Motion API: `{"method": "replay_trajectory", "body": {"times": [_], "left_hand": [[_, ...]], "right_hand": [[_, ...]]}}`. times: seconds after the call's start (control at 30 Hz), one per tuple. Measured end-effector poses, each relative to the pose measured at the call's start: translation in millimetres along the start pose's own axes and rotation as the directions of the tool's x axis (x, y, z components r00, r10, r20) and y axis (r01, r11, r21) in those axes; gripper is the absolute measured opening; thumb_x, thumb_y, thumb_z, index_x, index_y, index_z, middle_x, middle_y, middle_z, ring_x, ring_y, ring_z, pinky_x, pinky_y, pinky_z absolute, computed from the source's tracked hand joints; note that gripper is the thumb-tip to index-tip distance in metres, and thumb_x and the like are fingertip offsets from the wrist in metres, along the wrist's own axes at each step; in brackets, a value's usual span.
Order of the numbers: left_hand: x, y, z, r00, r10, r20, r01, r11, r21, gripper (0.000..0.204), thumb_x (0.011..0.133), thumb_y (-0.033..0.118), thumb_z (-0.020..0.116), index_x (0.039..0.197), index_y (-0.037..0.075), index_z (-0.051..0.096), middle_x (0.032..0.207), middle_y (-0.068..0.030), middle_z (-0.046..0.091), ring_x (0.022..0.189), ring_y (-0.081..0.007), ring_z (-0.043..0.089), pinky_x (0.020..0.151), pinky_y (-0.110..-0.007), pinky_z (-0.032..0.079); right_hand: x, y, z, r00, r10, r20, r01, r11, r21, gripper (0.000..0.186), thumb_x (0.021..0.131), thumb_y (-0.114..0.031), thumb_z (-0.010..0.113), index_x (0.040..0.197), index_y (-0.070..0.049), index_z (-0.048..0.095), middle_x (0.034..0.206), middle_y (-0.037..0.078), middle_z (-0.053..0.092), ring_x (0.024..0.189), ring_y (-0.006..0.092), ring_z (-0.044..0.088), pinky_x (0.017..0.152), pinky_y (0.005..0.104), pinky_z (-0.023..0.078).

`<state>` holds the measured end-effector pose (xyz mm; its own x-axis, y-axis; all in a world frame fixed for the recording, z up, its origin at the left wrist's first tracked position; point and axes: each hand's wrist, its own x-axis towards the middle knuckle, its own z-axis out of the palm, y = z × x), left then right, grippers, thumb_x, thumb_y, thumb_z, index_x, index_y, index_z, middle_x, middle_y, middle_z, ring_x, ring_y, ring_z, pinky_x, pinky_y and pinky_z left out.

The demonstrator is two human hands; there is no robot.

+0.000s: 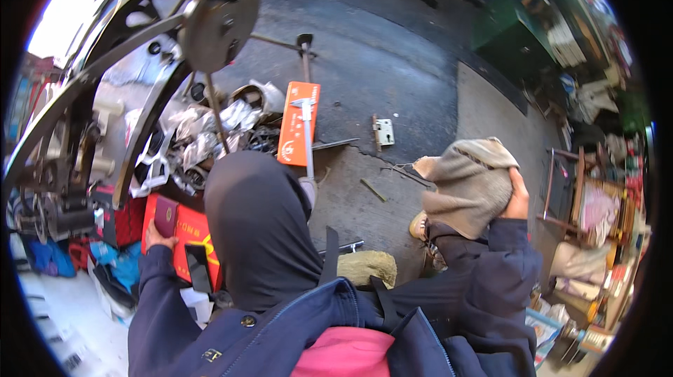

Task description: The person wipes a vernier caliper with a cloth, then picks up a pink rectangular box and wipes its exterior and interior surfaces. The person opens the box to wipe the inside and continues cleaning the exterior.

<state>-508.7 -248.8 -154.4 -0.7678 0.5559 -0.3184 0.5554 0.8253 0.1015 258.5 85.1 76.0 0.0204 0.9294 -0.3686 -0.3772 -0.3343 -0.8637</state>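
Low at the left, my left hand (pixel 160 237) grips a small maroon booklet (pixel 166 216) over a red box (pixel 188 233). A black phone (pixel 200 268) lies on that box. On the right, my right hand (pixel 515 198) is closed round a crumpled beige cloth (pixel 466 181) above my leg. My dark-covered knee (pixel 256 223) is between the hands. Beyond it an orange box (pixel 294 132) lies on the ground with a metal caliper (pixel 306 142) across it, and a metal lock case (pixel 383 132) is to its right.
A black metal machine with a round wheel (pixel 217 23) stands at left, beside heaped bags and parts (pixel 196 125). A thin green strip (pixel 373 189) and tools lie on the floor. A green cabinet (pixel 512 40) is at back right; a cluttered wooden rack (pixel 589 209) is at right.
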Motion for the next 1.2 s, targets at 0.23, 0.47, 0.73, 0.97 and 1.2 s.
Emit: {"method": "replay_trajectory", "body": {"times": [0.23, 0.47, 0.73, 0.97, 1.2], "left_hand": [[-45.7, 9.2, -9.1, 0.985, 0.093, -0.146, -0.115, 0.983, -0.145, 0.097, 0.058, 0.025, 0.087, 0.142, 0.003, 0.043, 0.13, -0.0233, 0.055, 0.121, -0.0382, 0.054, 0.106, -0.045, 0.044], [-165.2, 178.6, -137.0, 0.871, 0.478, -0.115, -0.367, 0.475, -0.8, 0.097, 0.073, 0.024, 0.079, 0.154, 0.004, 0.028, 0.139, -0.0124, 0.046, 0.121, -0.0234, 0.054, 0.101, -0.038, 0.045], [-258.3, 443.5, -227.7, 0.398, 0.894, -0.205, -0.517, 0.034, -0.856, 0.108, 0.068, 0.05, 0.074, 0.154, 0.005, 0.027, 0.134, -0.0108, 0.048, 0.116, -0.0229, 0.052, 0.094, -0.039, 0.045], [-347.6, 561.4, -139.7, 0.184, 0.982, -0.039, -0.407, 0.04, -0.913, 0.09, 0.075, 0.03, 0.081, 0.146, -0.001, 0.035, 0.128, -0.0201, 0.055, 0.115, -0.0282, 0.058, 0.102, -0.039, 0.045], [-364.1, 562.0, -96.3, 0.186, 0.981, -0.057, -0.59, 0.065, -0.805, 0.088, 0.075, 0.031, 0.081, 0.146, 0.001, 0.038, 0.127, -0.0175, 0.054, 0.111, -0.0294, 0.06, 0.095, -0.04, 0.049]], "right_hand": [[-16.5, 4.9, 40.5, 0.995, -0.037, -0.095, 0.052, 0.986, 0.156, 0.043, 0.098, -0.03, 0.056, 0.128, 0.0, 0.061, 0.122, 0.013, 0.067, 0.107, 0.026, 0.065, 0.098, 0.0386, 0.049], [-44.7, 2.8, 66.0, 0.971, -0.115, 0.21, 0.12, 0.993, -0.012, 0.034, 0.094, -0.018, 0.056, 0.122, 0.002, 0.057, 0.112, 0.014, 0.067, 0.099, 0.023, 0.067, 0.089, 0.0341, 0.054], [-66.2, -9.4, 64.3, 0.919, -0.244, 0.309, 0.225, 0.97, 0.097, 0.045, 0.096, -0.026, 0.055, 0.132, 0.001, 0.049, 0.12, 0.013, 0.062, 0.11, 0.0219, 0.062, 0.096, 0.0345, 0.05], [-87.5, -3.3, 44.3, 0.932, -0.239, 0.272, 0.236, 0.971, 0.046, 0.066, 0.096, -0.041, 0.065, 0.143, 0.0, 0.041, 0.126, 0.009, 0.058, 0.113, 0.0174, 0.057, 0.097, 0.0307, 0.047], [-76.2, 29.5, 37.9, 0.987, -0.128, 0.099, 0.109, 0.978, 0.176, 0.046, 0.098, -0.023, 0.062, 0.137, -0.001, 0.05, 0.127, 0.011, 0.059, 0.116, 0.0229, 0.059, 0.099, 0.0364, 0.047]]}}
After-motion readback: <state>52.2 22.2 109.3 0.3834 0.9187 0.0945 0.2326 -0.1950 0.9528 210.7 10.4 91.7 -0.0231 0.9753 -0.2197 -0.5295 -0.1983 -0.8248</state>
